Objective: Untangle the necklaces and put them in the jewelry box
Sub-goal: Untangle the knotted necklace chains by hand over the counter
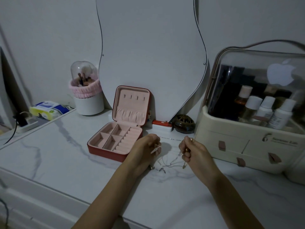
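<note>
A red jewelry box (pixel 105 152) with pink lining stands open on the marble table, its lid leaning against the mirror and its compartments bare. Just right of it, my left hand (pixel 146 150) and my right hand (pixel 192 150) each pinch thin silver necklaces (pixel 170 160). One chain is stretched taut between the two hands above the table. More strands hang below in a loose tangle, with small pendants resting on the tabletop near my left wrist. A gold piece shows in my right fingers.
A cream cosmetic organizer (pixel 244 142) with bottles stands at the right. A curvy mirror (pixel 148 55) leans at the back, with a dark round ornament (pixel 183 123) and a red-and-white case (pixel 161 125) at its foot. A brush holder (pixel 87 95) and tissue pack (pixel 48 109) are back left.
</note>
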